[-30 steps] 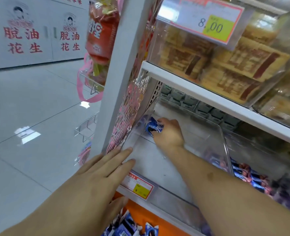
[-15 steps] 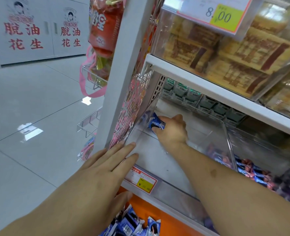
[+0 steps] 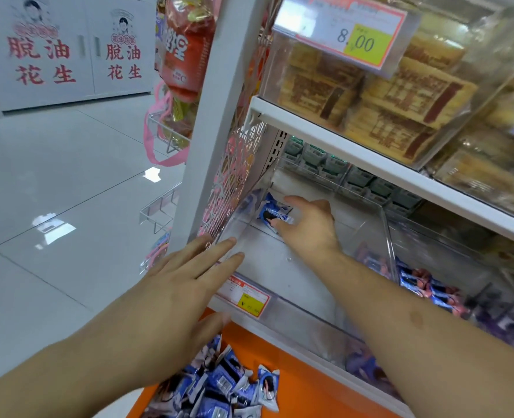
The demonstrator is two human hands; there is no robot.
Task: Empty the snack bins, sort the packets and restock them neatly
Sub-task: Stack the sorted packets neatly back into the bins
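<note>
A clear plastic snack bin (image 3: 386, 233) sits on the middle shelf, nearly bare inside. One blue and white packet (image 3: 272, 213) lies at its far left corner. My right hand (image 3: 308, 226) reaches deep into the bin, fingers spread and loosely bent, with the fingertips touching the packet. My left hand (image 3: 177, 292) lies flat with straight fingers against the bin's front left corner, its thumb below the rim. A heap of several blue packets (image 3: 219, 387) lies on the orange surface (image 3: 304, 384) underneath.
A neighbouring clear bin (image 3: 430, 285) to the right holds blue, pink and purple packets. The upper shelf (image 3: 370, 152) carries a bin of brown biscuit packs with a price tag (image 3: 349, 34). A white upright post (image 3: 216, 116) and pink mesh stand left of the bin. Tiled floor spreads to the left.
My right hand has loosened around the packet, its fingers now spread beside it rather than curled over it. The left hand stays on the bin's front corner.
</note>
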